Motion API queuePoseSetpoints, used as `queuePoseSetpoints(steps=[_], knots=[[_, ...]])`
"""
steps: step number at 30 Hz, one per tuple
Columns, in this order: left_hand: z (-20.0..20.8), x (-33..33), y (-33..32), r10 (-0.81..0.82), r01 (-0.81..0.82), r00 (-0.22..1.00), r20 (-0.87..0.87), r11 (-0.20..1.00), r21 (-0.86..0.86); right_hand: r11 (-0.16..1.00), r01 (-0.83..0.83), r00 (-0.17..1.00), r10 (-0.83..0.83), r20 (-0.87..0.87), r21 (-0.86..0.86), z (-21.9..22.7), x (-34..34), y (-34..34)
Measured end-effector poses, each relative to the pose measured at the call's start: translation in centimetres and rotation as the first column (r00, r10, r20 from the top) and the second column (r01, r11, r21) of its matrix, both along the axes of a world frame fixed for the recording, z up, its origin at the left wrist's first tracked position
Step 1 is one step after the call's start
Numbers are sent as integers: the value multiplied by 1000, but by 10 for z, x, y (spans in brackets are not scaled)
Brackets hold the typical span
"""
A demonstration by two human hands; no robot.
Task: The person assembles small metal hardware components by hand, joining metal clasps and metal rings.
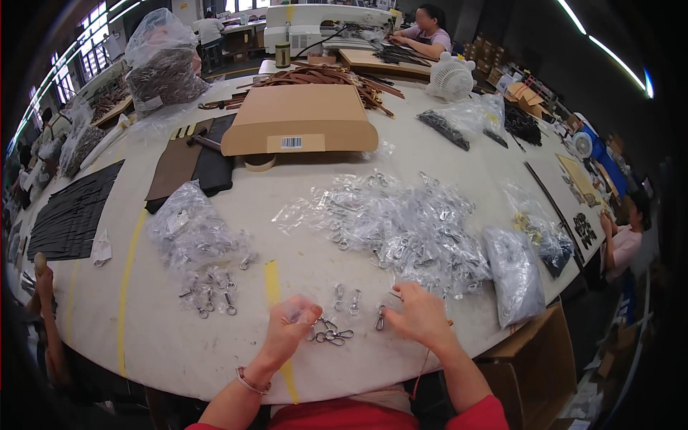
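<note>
My left hand (289,327) is closed, with a crumpled clear plastic bag (294,307) in its fingers. Right beside it, a small cluster of dark metal snap hooks (334,335) lies on the table. My right hand (423,317) is closed too, and a single snap hook (380,319) shows at its thumb tip. A thin dark point juts out by the index finger; what it belongs to is hidden. Between my hands and slightly farther off lie two paler snap hooks (347,299), seemingly in clear wrapping.
A wide heap of bagged snap hooks (408,226) spreads beyond my right hand. Another plastic bundle (190,229) lies at left, a full clear bag (513,276) at right. Farther back is a cardboard box (301,111). Co-workers sit at the far side and right; another person's arm (47,308) shows at left.
</note>
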State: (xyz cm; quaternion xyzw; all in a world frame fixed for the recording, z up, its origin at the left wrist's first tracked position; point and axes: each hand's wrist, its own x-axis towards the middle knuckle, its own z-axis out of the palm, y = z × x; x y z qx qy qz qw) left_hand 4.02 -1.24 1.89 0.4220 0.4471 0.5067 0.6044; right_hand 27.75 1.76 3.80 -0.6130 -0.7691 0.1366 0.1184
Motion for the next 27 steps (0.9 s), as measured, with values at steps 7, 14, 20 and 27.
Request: queuePoseSetpoints(steps=[7, 14, 20, 27], knots=[[-12, -3, -4, -63, 94, 968, -245, 989, 118, 946, -191, 976, 154, -156, -260, -32, 4, 30], [-4, -7, -3, -26, 94, 944, -330, 976, 194, 951, -308, 930, 299, -214, -11, 24, -19, 19], [13, 0, 5, -43, 108, 968, -245, 960, 257, 911, -397, 904, 366, -220, -113, 62, -24, 28], [11, 6, 8, -210, 289, 938, -276, 912, 291, 813, -568, 805, 514, -298, -131, 65, -40, 27]])
